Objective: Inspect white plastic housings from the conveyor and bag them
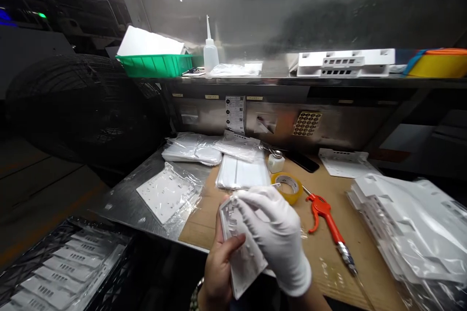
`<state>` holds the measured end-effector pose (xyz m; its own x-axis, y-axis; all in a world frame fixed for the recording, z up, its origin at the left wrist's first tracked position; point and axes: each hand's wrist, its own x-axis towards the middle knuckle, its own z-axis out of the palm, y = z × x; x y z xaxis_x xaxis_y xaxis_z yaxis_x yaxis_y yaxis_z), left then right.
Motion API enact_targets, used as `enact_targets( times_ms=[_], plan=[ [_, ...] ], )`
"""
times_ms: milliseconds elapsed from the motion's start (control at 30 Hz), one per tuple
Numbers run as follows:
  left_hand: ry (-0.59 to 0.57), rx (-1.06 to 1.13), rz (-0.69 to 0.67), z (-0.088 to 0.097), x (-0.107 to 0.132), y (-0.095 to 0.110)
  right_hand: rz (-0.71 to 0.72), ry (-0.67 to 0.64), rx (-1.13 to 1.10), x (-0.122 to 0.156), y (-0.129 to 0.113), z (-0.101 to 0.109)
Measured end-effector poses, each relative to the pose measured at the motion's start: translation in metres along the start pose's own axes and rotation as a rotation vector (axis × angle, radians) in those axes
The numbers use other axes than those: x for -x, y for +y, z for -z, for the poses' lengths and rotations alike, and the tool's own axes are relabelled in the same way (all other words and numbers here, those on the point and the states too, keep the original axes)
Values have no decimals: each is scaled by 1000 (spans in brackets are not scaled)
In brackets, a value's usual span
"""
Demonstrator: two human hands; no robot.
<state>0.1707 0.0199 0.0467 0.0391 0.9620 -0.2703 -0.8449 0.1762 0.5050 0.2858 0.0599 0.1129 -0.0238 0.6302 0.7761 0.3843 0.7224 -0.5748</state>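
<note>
My left hand, bare, grips a white plastic panel by its edge, the thumb lying on its face. The panel is tilted, and small raised features and slots show on it. My right hand, in a white glove, is closed with its fingertips at the panel's upper end. A thin pale tip juts out above the glove, but what the fingers hold is hidden. Beyond my hands lies a roll of yellow tape. A red air blow gun rests to the right of the glove.
Wrapped white panels are stacked at right. A single panel lies on plastic film at left. Flat bags, a small bottle and a phone sit behind. A black crate holds bagged panels below left. A shelf crosses above.
</note>
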Motion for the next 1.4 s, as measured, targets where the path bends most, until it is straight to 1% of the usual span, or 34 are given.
enact_targets(
  times_ms=[67,133,233,333,400,467,500,533,567,600,633,667,733,800,867,933,1067,1133,1200,1267,1333,1400],
  plan=[
    [-10,-3,-2,-5,-1,-1,23,-30,-4,-2,-2,-11],
    [-47,-8,24,-7,-1,0,9,-13,22,-3,2,-15],
    [-83,-9,40,-8,-1,1,-20,6,54,-3,5,-15],
    [-73,3,28,-8,-2,1,14,-46,50,-4,8,-14],
    [-62,20,43,-6,-4,4,9,-36,78,-8,20,-10],
    [-39,32,66,-1,-6,11,-93,50,158,-12,47,0],
    [-23,33,72,3,-7,15,-185,99,220,-15,65,7],
    [-10,34,74,7,-8,20,-308,142,314,-17,86,15],
    [-10,36,76,12,-9,26,-440,151,428,-19,108,22],
    [-28,39,85,16,-10,31,-563,115,547,-20,129,29],
    [-70,43,106,20,-11,37,-649,43,652,-20,149,35],
    [-129,48,138,24,-11,42,-700,-19,710,-20,166,40],
    [-281,62,215,28,-12,50,-738,-151,774,-16,191,47],
    [-410,90,258,29,-12,55,-736,-254,795,-11,204,49],
    [-491,123,268,28,-12,57,-738,-321,816,-6,210,51],
    [-533,148,270,28,-13,59,-755,-342,838,-1,212,52],
    [-555,188,267,31,-15,62,-761,-337,868,1,214,57],
    [-555,208,266,34,-16,63,-762,-325,865,-1,213,64],
    [-553,221,262,36,-17,64,-772,-307,855,-3,210,77],
    [-548,232,250,37,-18,63,-787,-294,850,0,203,96],
    [-542,244,235,37,-17,63,-818,-295,862,12,192,119],
    [-527,251,221,38,-18,63,-877,-317,883,32,183,139]
  ],
)
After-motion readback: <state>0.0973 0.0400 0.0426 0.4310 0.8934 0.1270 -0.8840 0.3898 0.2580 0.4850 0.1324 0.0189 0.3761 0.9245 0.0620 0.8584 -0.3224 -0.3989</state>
